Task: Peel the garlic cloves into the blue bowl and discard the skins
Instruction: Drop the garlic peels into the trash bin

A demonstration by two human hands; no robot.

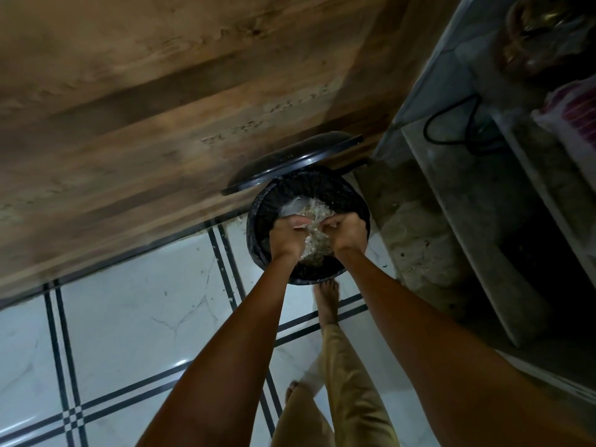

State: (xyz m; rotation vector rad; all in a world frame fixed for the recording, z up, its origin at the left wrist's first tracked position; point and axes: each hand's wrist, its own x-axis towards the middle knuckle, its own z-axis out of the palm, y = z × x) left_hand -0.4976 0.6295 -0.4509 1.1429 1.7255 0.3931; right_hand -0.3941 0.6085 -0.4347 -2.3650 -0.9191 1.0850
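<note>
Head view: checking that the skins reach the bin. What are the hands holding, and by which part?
Left hand and right hand each grip a clear bag of skins by its bunched plastic, at opposite sides, over the open bin.

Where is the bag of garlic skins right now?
In the head view, near the middle, the bag of skins is held over the open black bin, gripped by the left hand and the right hand.

My view is dim and softly blurred, the shelf [532, 221] on the right sinks into shadow, glare spots the floor tiles [129, 317], and the edges bend.
</note>
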